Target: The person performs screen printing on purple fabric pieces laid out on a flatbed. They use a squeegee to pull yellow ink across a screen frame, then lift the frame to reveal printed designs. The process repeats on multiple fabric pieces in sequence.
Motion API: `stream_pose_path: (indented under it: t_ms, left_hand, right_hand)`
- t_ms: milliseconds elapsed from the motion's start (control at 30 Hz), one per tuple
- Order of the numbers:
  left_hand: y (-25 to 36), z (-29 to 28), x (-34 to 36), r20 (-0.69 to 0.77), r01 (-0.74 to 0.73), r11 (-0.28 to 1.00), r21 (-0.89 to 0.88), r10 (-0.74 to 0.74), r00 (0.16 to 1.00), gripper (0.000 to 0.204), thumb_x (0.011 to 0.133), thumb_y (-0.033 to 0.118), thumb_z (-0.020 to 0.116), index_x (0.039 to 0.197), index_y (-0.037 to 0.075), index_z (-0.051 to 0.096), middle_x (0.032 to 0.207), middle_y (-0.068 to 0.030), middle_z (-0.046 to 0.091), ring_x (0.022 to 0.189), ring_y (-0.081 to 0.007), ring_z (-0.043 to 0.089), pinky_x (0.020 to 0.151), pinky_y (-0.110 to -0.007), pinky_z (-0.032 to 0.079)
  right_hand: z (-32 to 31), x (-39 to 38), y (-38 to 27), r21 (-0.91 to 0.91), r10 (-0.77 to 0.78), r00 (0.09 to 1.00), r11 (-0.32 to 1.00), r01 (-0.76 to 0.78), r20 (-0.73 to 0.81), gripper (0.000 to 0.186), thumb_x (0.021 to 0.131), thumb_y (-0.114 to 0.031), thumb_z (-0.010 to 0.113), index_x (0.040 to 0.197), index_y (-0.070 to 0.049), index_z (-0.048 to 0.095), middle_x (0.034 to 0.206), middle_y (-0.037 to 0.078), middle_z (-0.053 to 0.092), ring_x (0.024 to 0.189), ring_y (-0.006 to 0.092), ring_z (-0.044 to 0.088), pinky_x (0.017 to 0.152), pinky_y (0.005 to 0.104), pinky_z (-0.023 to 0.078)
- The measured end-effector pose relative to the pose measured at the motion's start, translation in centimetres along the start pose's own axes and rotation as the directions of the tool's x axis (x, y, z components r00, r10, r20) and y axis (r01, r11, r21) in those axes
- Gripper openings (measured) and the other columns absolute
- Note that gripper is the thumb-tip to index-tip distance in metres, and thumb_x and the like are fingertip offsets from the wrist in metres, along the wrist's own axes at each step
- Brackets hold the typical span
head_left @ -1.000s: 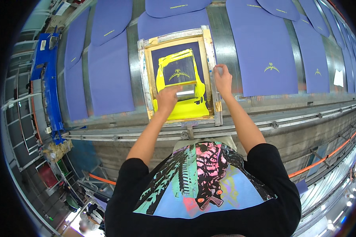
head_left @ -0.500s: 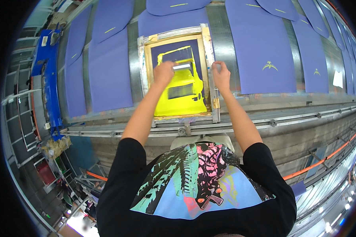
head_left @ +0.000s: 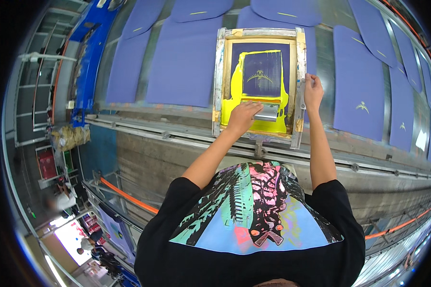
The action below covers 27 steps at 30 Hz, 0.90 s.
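A screen printing frame with a worn metal outer border lies over the purple sheets. Bright yellow ink rings its dark mesh, and a small crown-like arched motif shows through the middle. My left hand is closed on a squeegee with a shiny metal face, at the near end of the mesh in the pooled ink. My right hand has its fingers curled at the outside of the frame's right rail, gripping that edge.
Purple sheets lie in rows along the metal table, some to the right bearing a yellow print. A metal rail runs along the near edge. A blue machine part stands left; other people are far off at lower left.
My left hand has drawn the squeegee toward me, from mid-mesh to the near end, uncovering the motif. The right hand stays at the right rail. The whole view has shifted and turned.
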<state>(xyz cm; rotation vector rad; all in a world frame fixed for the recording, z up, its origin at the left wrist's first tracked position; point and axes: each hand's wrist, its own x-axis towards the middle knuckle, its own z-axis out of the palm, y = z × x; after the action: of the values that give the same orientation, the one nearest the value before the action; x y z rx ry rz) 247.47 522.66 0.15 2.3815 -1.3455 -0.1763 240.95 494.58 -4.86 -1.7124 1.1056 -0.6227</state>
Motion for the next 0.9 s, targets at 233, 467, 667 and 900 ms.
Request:
stream_pose_path:
  t_ms: [233, 467, 667, 900]
  left_hand:
    - [0.6, 0.9, -1.2, 0.039, 0.080, 0.996, 0.031, -0.081, 0.996, 0.051, 0.075, -0.006, 0.064, 0.121, 0.014, 0.074, 0.128, -0.0059, 0.071, 0.117, -0.0299, 0.067, 0.098, -0.040, 0.055]
    - [0.9, 2.5, -1.5, 0.026, 0.130, 0.988, 0.078, -0.133, 0.991, 0.049, 0.073, -0.002, 0.068, 0.118, 0.015, 0.075, 0.122, -0.0035, 0.073, 0.112, -0.0271, 0.068, 0.092, -0.041, 0.056]
    - [-1.5, 3.7, -4.3, -0.008, 0.146, 0.987, 0.065, -0.146, 0.989, 0.055, 0.073, 0.001, 0.071, 0.124, 0.020, 0.073, 0.131, 0.0032, 0.071, 0.120, -0.0255, 0.064, 0.098, -0.042, 0.049]
    - [-1.2, 3.8, -6.6, 0.091, 0.006, 0.990, 0.141, -0.019, 0.996, 0.061, 0.074, -0.001, 0.070, 0.131, 0.021, 0.068, 0.135, 0.0011, 0.068, 0.123, -0.0303, 0.062, 0.105, -0.046, 0.047]
  right_hand:
    - [1.6, -2.5, 4.3, 0.153, -0.039, 0.999, 0.988, 0.035, 0.019, 0.031, 0.099, -0.036, 0.068, 0.106, -0.005, 0.068, 0.063, 0.008, 0.051, 0.059, 0.0172, 0.047, 0.058, 0.0397, 0.041]
    - [0.7, -2.9, 5.5, 0.143, -0.008, 0.998, 0.990, -0.001, 0.063, 0.028, 0.099, -0.034, 0.066, 0.106, -0.007, 0.067, 0.061, 0.010, 0.052, 0.056, 0.0211, 0.049, 0.059, 0.0422, 0.042]
    - [2.5, -3.2, 6.0, 0.060, 0.030, 0.995, 0.998, -0.036, 0.100, 0.025, 0.099, -0.030, 0.064, 0.110, -0.008, 0.067, 0.062, 0.017, 0.059, 0.055, 0.0308, 0.056, 0.060, 0.0478, 0.043]
    - [2.8, -2.6, 7.1, 0.036, -0.040, 0.999, 0.999, 0.040, 0.003, 0.020, 0.099, -0.028, 0.064, 0.107, -0.009, 0.067, 0.063, 0.020, 0.061, 0.058, 0.0386, 0.060, 0.062, 0.0513, 0.045]
